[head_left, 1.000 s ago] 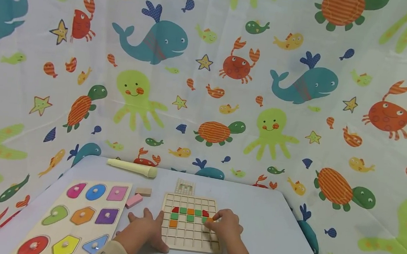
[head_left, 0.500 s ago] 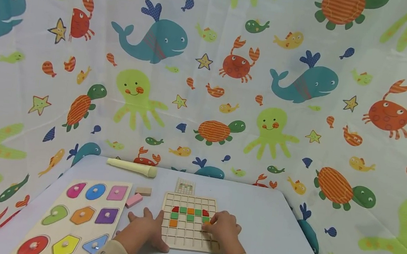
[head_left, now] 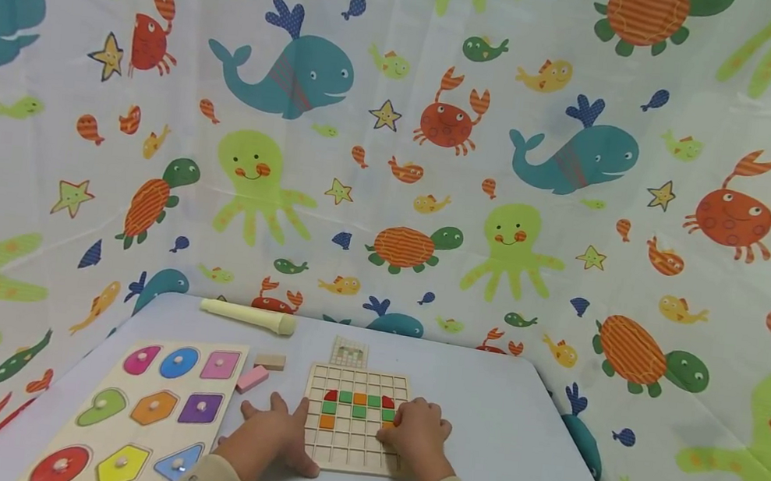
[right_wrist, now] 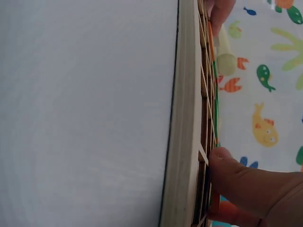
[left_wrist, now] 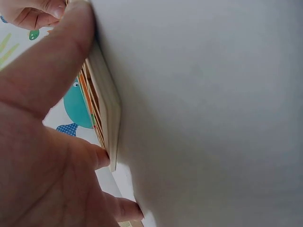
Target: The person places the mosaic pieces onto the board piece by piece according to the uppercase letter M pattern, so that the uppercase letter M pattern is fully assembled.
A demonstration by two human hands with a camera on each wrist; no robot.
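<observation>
A wooden grid board [head_left: 352, 456] lies on the table with red, green and orange square tiles in several of its cells. My left hand [head_left: 277, 433] rests at the board's left edge, fingers spread, thumb along the near corner; in the left wrist view the thumb and a fingertip touch the board's side. On the right part of the grid, my right hand [head_left: 420, 436] holds an orange tile [head_left: 388, 427] at a cell below a green tile [head_left: 387, 415]. The right wrist view shows the thumb [right_wrist: 227, 165] down on the grid, with the orange tile [right_wrist: 215, 203] beside it.
To the left lies a knob puzzle board [head_left: 149, 435] with coloured shapes. Between the boards are a pink block [head_left: 252, 379] and a plain wooden block [head_left: 270, 362]. A small patterned card [head_left: 349, 353] touches the grid's far side. A pale yellow microphone-shaped stick [head_left: 246, 316] lies behind.
My right hand has shifted slightly left and lowered the orange tile onto the grid, from beside the right columns into a cell. The left hand stays in place.
</observation>
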